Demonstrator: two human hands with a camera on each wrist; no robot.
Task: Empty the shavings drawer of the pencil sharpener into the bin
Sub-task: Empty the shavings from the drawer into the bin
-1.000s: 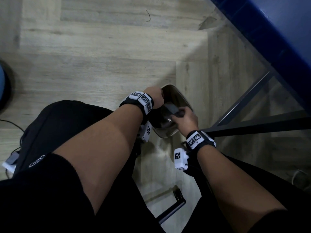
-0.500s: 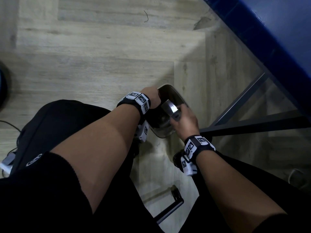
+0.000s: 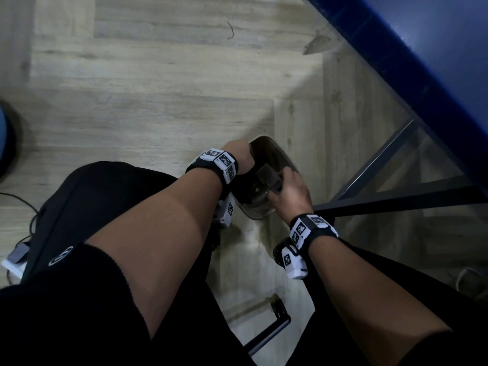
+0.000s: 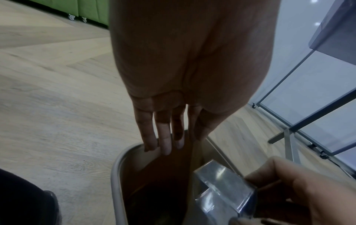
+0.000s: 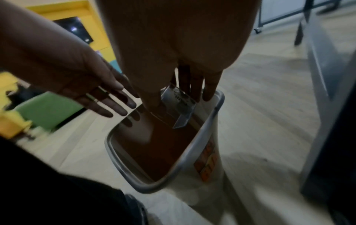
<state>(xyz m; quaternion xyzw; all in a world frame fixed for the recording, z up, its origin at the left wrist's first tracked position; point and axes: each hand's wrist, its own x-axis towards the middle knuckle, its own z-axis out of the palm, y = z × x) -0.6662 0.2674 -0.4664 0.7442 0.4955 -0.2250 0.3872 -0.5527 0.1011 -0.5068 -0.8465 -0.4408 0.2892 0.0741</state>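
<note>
A pale bin (image 3: 280,152) with a grey rim (image 5: 209,134) and a brown inside stands on the wood floor between my knees. My right hand (image 3: 290,191) pinches the clear plastic shavings drawer (image 3: 266,176) and holds it tilted over the bin's opening; thumb and fingers (image 5: 209,94) clamp its sides (image 5: 179,105). In the left wrist view the drawer (image 4: 221,187) shows at lower right. My left hand (image 3: 244,154) has its fingers (image 4: 165,143) straight at the bin's far rim (image 4: 116,170); whether they touch it I cannot tell. The sharpener is out of sight.
A blue tabletop (image 3: 422,62) overhangs at the right, with dark metal frame bars (image 3: 396,202) just beside the bin. A black bar (image 3: 269,331) lies on the floor between my legs. A cable and a small device (image 3: 15,254) sit at the left. Green furniture on castors (image 4: 90,9) stands far off.
My right hand has turned the drawer over the bin's opening and its wrist has rolled. The left hand has stayed at the rim.
</note>
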